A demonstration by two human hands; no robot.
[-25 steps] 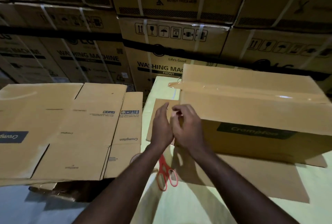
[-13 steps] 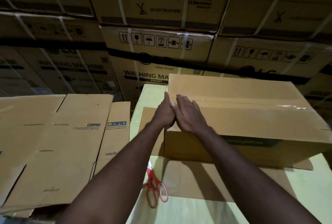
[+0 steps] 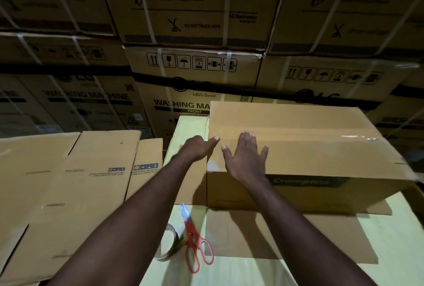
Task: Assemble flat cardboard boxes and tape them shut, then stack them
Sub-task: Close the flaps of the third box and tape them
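An assembled brown cardboard box (image 3: 309, 148) stands on the yellow table (image 3: 263, 274), with clear tape running along its top seam. My right hand (image 3: 246, 159) lies flat with spread fingers on the box top near its left end. My left hand (image 3: 198, 148) is at the box's upper left corner, thumb on the top edge, fingers against the left side. A pile of flat unfolded boxes (image 3: 68, 194) lies to the left. A roll of clear tape (image 3: 168, 243) and red-handled scissors (image 3: 195, 240) rest on the table in front of the box.
Tall stacks of strapped washing-machine cartons (image 3: 195, 56) form a wall right behind the table. A flat cardboard sheet (image 3: 286, 235) lies under the box on the table.
My hands have parted: the right one has spread flat on the box top, and the left has gone to the box's left corner. The view has tilted down, showing the tape roll.
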